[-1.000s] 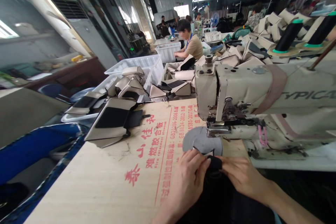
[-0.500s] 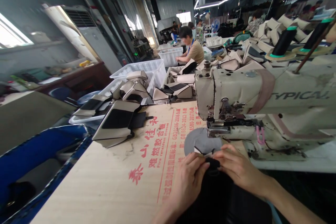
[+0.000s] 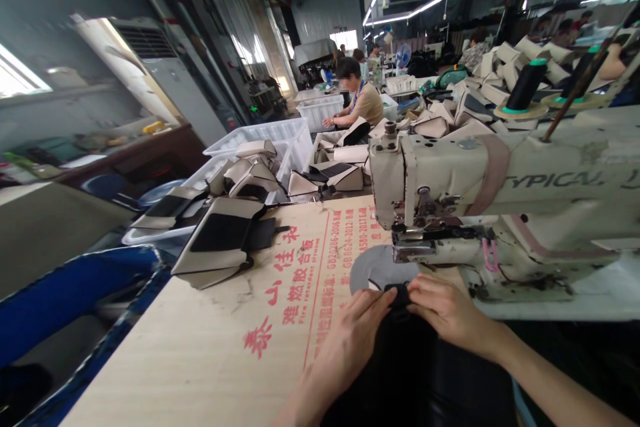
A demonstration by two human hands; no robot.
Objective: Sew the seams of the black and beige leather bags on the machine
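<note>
My left hand [image 3: 356,327] and my right hand [image 3: 443,305] meet low in the view, just in front of the sewing machine's arm. Between their fingertips they pinch a small black fabric piece [image 3: 397,296]. Behind it, a grey rounded piece [image 3: 373,263] lies by the machine's free arm [image 3: 425,250]; I cannot tell whether it joins the black piece. Dark material below the hands blends together, so its outline is hidden. The sewing machine [image 3: 450,173] stands right of the hands, its needle area beyond my fingers.
A beige and black sewn case [image 3: 215,247] lies on the plywood board [image 3: 225,347]. White plastic crates [image 3: 300,147] hold more such pieces. Black thread spools [image 3: 525,85] stand behind the machine. A blue-edged bin [image 3: 100,280] is at left. A co-worker [image 3: 367,103] sits farther back.
My fingers have closed in on the black piece, and a pale loop below it no longer shows. The view has shifted slightly; the case and the machine stay in place.
</note>
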